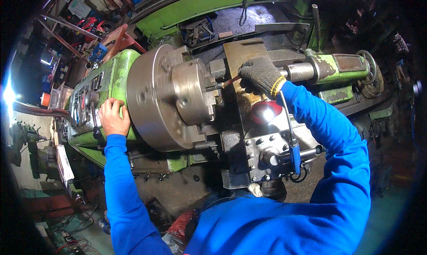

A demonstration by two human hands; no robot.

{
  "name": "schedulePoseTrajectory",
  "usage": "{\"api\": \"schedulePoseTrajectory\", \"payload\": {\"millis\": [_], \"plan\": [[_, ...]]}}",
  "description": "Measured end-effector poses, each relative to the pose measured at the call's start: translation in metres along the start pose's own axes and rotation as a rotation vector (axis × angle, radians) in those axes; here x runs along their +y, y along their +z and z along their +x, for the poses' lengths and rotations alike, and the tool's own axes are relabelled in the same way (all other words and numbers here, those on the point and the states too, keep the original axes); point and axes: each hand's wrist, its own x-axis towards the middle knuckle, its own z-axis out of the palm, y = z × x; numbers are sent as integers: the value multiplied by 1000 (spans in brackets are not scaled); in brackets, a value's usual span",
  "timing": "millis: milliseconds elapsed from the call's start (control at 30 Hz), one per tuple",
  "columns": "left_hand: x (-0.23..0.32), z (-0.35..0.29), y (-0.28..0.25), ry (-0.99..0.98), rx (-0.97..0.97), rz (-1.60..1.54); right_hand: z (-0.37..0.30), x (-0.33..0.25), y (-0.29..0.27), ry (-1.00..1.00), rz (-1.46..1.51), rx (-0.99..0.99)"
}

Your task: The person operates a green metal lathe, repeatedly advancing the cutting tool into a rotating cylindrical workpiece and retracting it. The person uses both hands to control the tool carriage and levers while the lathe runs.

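My right hand (261,77), in a dark grey knit glove with a yellow cuff, is closed around a slim brush-like tool (230,81) with a reddish-brown handle. Its tip points left and reaches the jaw face of the lathe chuck (191,92); whether it touches the metal I cannot tell. Behind the chuck is a larger steel disc (151,97). My bare left hand (114,116) lies on the green headstock (122,70), fingers stretched and slightly apart, close to a lever with a dark knob (97,132). Nothing shows in it.
Below my right hand are a red round piece with bright glare (266,112), the bolted tool post (269,157) and a blue-handled rod (294,155). A flat brownish plate (242,55) stands behind the glove. The green tailstock (340,69) with its handwheel (368,66) is at right.
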Motion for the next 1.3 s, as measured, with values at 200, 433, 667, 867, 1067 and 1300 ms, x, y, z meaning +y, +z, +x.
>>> {"api": "schedulePoseTrajectory", "payload": {"millis": [200, 433, 667, 867, 1067, 1300], "plan": [[-5, -2, 0, -8, -21, 0, 0, -32, -31, 211, 208, -128], [-2, 0, 1, -13, -17, -2, -1, -26, -27, 219, 374, 101], [-2, -3, -2, -16, -15, 2, 14, -49, -36, 474, 418, -50], [-2, -2, 0, -19, -10, -5, 20, -14, -2, 261, 265, 0], [0, 0, 5, -15, -10, -8, 13, 5, 5, 60, -35, -89], [-5, -3, 1, -18, -15, 2, 5, -21, -30, 28, -37, -25]]}}
